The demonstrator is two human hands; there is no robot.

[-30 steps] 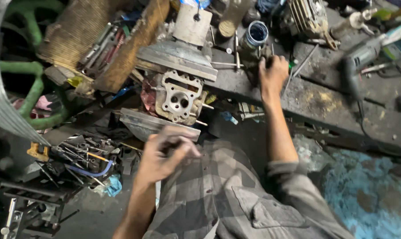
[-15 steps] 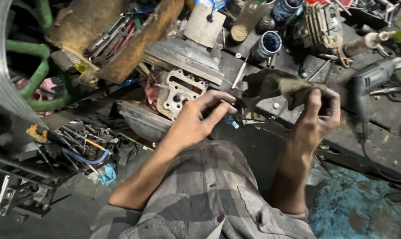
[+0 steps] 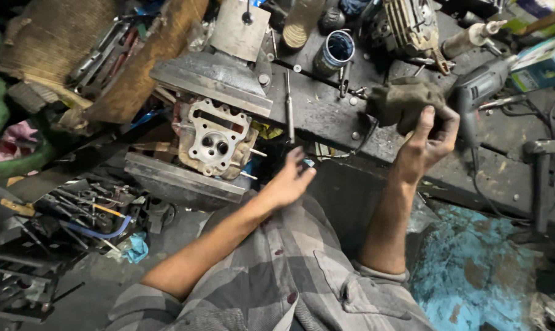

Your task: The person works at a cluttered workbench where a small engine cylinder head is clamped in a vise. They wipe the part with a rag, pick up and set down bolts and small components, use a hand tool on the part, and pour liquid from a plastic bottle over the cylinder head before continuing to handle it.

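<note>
Right hand (image 3: 427,138) clenched on the grimy rag (image 3: 403,104) above the bench edge (image 3: 345,132), left hand (image 3: 289,181) loose and empty, seemingly heading for the vise-clamped cylinder head (image 3: 216,141), 1 careful wipe due next.

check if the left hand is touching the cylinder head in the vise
Apart. The head view shows the left hand open, with dark space between its fingertips and the cylinder head; only the head's studs point toward it.

Two hands are in view: the left hand (image 3: 288,181) empty, the right hand (image 3: 427,138) gripping one dirty rag (image 3: 406,101). Left of the rag, one cylinder head (image 3: 216,141) sits in one vise (image 3: 213,79). Right of the rag lies one electric drill (image 3: 482,86); one blue-rimmed can (image 3: 337,49) stands above-left.
</note>
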